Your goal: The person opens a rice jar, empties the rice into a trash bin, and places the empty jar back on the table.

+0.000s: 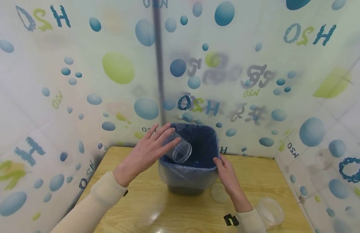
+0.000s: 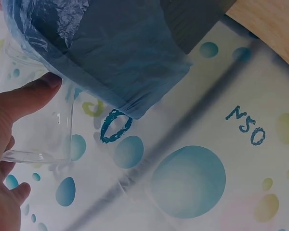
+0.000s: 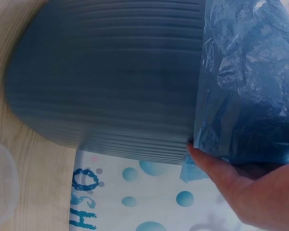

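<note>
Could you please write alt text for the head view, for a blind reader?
A person's left hand holds a clear jar tilted at the opening of a blue-lined bin, while the right hand grips its rim. The bin is on a wooden table, near a pale round disc and a clear container.

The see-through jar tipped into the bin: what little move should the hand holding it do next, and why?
Perhaps the left hand should lift the clear jar out and turn it upright. Its open mouth points into the blue-lined bin, which the right hand holds, yet I can see nothing inside the jar to pour.
</note>
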Demonstrator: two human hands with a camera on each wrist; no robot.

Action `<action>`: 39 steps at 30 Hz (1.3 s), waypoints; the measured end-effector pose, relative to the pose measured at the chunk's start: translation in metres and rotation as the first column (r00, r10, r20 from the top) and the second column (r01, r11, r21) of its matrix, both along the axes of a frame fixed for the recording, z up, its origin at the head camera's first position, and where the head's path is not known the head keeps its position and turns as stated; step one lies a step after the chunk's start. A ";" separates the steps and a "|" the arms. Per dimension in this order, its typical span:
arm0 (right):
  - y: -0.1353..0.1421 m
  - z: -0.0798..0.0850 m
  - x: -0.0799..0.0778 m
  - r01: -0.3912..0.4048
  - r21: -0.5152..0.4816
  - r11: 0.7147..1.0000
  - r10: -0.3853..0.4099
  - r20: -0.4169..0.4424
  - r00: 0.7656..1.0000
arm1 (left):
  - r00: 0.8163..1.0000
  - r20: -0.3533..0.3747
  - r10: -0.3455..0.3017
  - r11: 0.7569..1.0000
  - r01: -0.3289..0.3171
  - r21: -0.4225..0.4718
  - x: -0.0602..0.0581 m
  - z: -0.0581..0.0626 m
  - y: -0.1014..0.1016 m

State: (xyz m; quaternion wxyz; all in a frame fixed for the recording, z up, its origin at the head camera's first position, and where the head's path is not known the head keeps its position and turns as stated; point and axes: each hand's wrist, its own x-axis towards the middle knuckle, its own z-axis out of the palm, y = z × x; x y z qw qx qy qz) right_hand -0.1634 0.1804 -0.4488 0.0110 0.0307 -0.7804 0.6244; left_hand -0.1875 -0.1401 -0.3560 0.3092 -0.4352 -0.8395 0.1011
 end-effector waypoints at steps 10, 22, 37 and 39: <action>0.000 0.000 0.001 -0.002 -0.005 1.000 0.002 0.002 1.000 | 0.999 0.031 0.030 0.998 -0.031 0.048 -0.002 -0.004 -0.005; 0.001 -0.001 0.002 -0.013 -0.013 1.000 0.012 -0.008 1.000 | 0.999 0.028 -0.036 0.932 0.023 0.361 -0.010 -0.013 -0.015; 0.000 0.001 0.003 -0.003 -0.016 1.000 0.003 -0.001 1.000 | 0.986 -0.049 -0.159 0.699 0.148 0.700 -0.006 -0.044 -0.026; -0.001 0.001 0.003 -0.002 -0.015 1.000 0.002 -0.001 1.000 | 0.987 -0.042 -0.158 0.661 0.137 0.738 -0.004 -0.049 -0.026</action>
